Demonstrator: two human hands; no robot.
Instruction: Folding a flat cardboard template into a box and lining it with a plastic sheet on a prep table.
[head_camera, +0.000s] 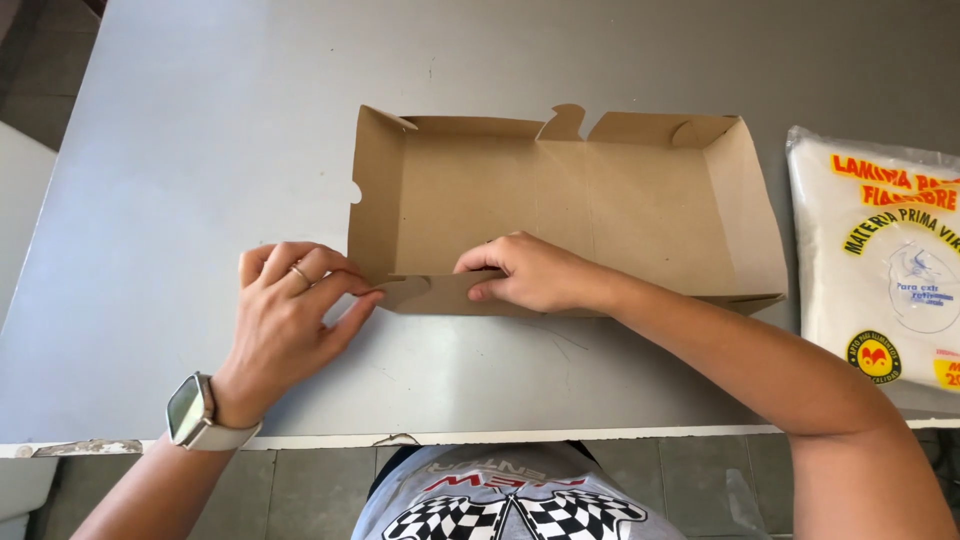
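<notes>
Cardboard box (600, 200) — one, left hand (285, 310) pinching its corner flap, right hand (530, 272) pressing near wall, one plastic bag (885, 260) beside

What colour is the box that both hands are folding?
The cardboard box is plain brown, seen in the head view.

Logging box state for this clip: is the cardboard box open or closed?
Open. The cardboard box shows its bare inside, side walls raised; the left hand and right hand fold its near flap.
</notes>
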